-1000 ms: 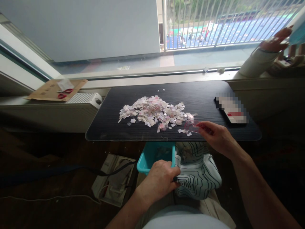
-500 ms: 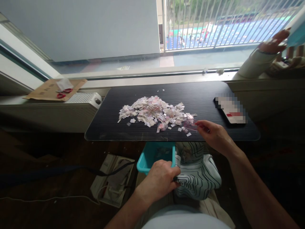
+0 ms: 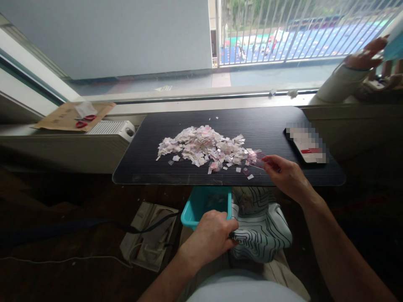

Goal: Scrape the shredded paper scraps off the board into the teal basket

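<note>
A heap of small white and pink paper scraps (image 3: 204,147) lies in the middle of a black table (image 3: 151,163). My right hand (image 3: 285,175) rests on the table at the heap's right end, fingers pinched on a thin clear strip (image 3: 256,160) that touches the scraps. My left hand (image 3: 209,240) is below the table's front edge, closed on the near rim of a teal plastic bin (image 3: 201,203) held under the edge. Some scraps lie inside the bin.
A phone (image 3: 306,144) lies at the table's right. A white bag with black wavy lines (image 3: 261,230) sits beside the bin. Red scissors (image 3: 82,122) rest on cardboard atop a radiator at left. Another person's arm (image 3: 341,79) leans on the windowsill, far right.
My right hand has slid the clear strip a little away from me, along the right end of the heap. The left hand and the bin have stayed put.
</note>
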Tool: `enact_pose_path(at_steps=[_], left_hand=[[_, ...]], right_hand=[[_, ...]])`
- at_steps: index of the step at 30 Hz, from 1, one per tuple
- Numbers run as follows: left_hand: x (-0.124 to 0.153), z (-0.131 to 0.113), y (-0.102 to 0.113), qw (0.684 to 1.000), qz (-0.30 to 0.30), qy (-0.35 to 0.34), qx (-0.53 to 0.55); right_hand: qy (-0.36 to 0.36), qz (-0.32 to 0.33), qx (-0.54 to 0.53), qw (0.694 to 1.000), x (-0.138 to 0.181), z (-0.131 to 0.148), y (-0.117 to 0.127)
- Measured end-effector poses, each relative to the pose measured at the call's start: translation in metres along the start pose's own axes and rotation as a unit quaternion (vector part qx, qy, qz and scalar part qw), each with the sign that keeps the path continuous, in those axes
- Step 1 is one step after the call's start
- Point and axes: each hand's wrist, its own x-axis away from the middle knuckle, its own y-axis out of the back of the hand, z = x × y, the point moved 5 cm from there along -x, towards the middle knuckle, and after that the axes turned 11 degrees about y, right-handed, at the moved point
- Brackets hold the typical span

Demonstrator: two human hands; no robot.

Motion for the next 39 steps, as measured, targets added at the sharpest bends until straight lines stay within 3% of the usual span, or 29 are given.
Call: enact_pose_path(at_steps=[11, 23, 29, 35, 39], left_hand=[[0.000, 0.000, -0.001, 1.000, -0.006, 0.003, -0.001], [0.001, -0.002, -0.001, 1.000, -0.010, -0.005, -0.002], [0.001, -0.004, 0.001, 1.000, -0.012, -0.008, -0.002], [0.001, -0.006, 0.001, 1.000, -0.018, -0.011, 0.002], [0.001, -0.005, 0.002, 1.000, -0.025, -0.007, 0.009]], right_hand=[[-0.041, 0.005, 0.030, 0.999, 0.005, -0.007, 0.012], [-0.030, 0.003, 0.027, 0.999, 0.011, -0.005, 0.015], [-0.030, 0.071, 0.023, 0.997, 0.021, -0.001, 0.017], [-0.040, 0.061, -0.019, 0.997, 0.026, 0.002, 0.014], [-0.033, 0.105, -0.034, 0.993, 0.029, 0.001, 0.009]])
